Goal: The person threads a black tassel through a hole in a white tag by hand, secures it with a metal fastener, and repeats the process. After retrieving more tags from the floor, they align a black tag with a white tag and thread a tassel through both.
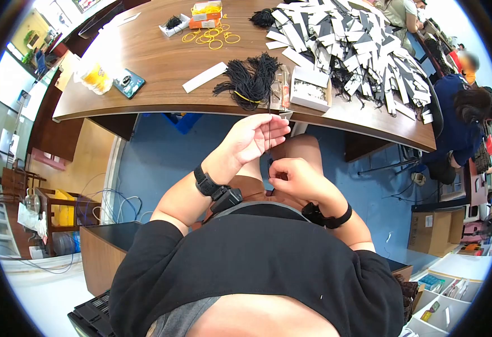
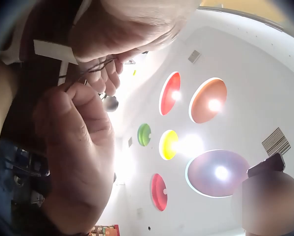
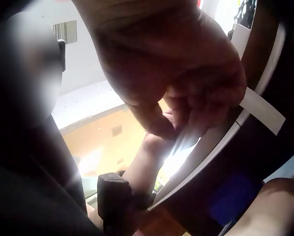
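Observation:
My left hand (image 1: 257, 137) is held in front of the table edge, palm showing, its fingers extended and slightly bent. A thin black cord (image 1: 269, 135) runs across those fingers and down to my right hand (image 1: 296, 175), which is lower, over the lap. In the left wrist view the right thumb and forefinger pinch the dark cord (image 2: 101, 66); its far end is hidden. The right wrist view shows the right hand (image 3: 186, 73) from behind, its fingers curled. A tied bundle of black cords (image 1: 249, 81) lies on the table just beyond the left hand.
A wooden table (image 1: 162, 95) holds a heap of black and white tags (image 1: 341, 50), a white box (image 1: 311, 90), a white strip (image 1: 205, 77), yellow rubber bands (image 1: 209, 37) and a phone (image 1: 129, 84). Another white strip (image 3: 265, 113) juts from the table edge. People sit at the right.

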### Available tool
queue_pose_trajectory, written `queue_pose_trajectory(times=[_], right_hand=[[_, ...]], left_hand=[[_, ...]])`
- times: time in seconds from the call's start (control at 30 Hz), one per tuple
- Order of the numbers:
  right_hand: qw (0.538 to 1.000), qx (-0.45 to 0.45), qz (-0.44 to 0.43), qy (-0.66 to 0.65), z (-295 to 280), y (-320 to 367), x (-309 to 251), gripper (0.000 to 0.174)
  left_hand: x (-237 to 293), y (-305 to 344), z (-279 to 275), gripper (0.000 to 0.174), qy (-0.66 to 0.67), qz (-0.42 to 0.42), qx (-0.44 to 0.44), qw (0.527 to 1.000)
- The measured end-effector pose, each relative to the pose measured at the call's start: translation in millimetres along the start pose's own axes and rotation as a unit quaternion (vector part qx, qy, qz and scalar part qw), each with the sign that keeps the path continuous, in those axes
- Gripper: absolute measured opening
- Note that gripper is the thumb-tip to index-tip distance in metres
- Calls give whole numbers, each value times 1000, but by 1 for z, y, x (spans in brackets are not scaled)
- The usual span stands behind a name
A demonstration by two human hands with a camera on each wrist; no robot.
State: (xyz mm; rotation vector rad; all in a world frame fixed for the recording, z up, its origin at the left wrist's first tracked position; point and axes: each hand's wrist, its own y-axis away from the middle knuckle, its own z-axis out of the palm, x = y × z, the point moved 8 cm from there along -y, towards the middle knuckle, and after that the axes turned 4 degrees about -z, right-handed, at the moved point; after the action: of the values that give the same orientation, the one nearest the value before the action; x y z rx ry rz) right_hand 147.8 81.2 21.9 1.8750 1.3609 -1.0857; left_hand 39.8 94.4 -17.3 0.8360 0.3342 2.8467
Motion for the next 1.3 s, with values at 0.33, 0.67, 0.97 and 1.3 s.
queue_pose_trajectory(times=[0.33,0.67,0.97,1.3], right_hand=[[965,221,4,-138,-87,20,4,8],[943,256,-134,167,-63,11,-25,7],[939,186,-169,234,-21,8,-28,7],[942,300,-37,-144,-69,0,8,15]], left_hand=[[20,22,-1,48,-556,74,54,826],[-51,20,26,43,-38,-230,-53,971],[-22,5,1,21,12,-54,11,998],[5,24,28,22,-426,199,38,882]])
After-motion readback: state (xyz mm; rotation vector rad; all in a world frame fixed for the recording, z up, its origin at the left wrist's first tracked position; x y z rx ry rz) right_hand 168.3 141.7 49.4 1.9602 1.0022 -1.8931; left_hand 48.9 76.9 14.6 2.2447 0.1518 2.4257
